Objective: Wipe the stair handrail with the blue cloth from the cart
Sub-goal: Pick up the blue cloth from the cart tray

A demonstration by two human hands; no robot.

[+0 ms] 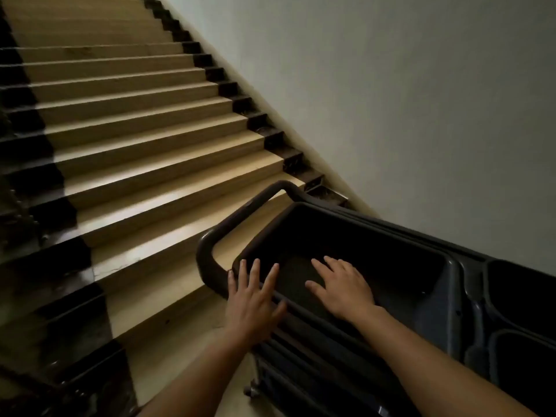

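Left hand (pixel 252 299) is spread flat, fingers apart, on the near rim of the cart (pixel 452 266). Right hand (pixel 343 287) is held open inside the top bin, over a dark cloth (pixel 293 273) lying on its floor. Colour can't be made out, too dim tbh.

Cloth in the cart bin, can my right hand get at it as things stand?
Probably yes. The right hand is open inside the cart bin, its fingers at the dark cloth-like patch on the floor, with nothing between them. The left hand hovers to the side, clear of the way.
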